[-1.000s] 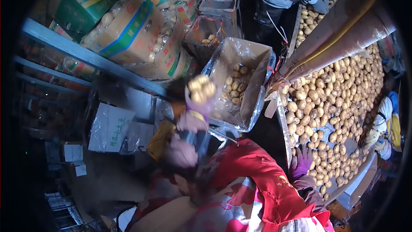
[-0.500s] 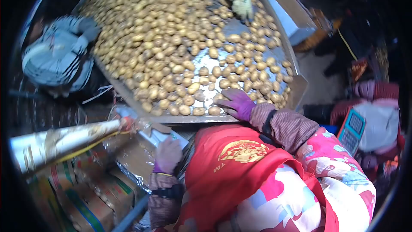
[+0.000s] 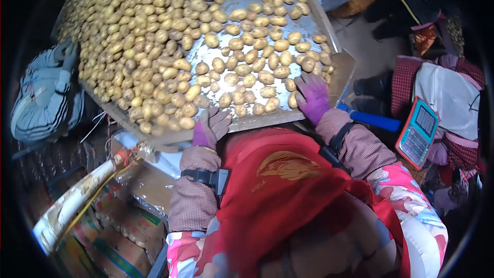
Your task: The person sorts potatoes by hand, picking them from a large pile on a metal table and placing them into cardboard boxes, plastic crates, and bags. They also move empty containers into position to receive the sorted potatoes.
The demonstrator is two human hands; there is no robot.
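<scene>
A broad heap of potatoes covers much of a metal sorting table, thinning into loose ones on the shiny metal at the right. My left hand, in a purple glove, rests at the table's front rim, fingers extended and nothing seen in them. Just beyond its fingertips lie several potatoes. At the front right corner my right hand, gloved in purple too, lies with fingers stretched beside and against potatoes near the rim. What its palm touches is hidden.
A person in a grey-blue striped sleeve is at the left side. A white pole slants over cardboard boxes at lower left. On the right are a blue handle, a calculator-like device and another person's checked sleeve.
My left hand has come up from beside the boxes to the table's front rim. My right hand has shifted right along the potatoes. The other person's gloved hand at the far side has left view.
</scene>
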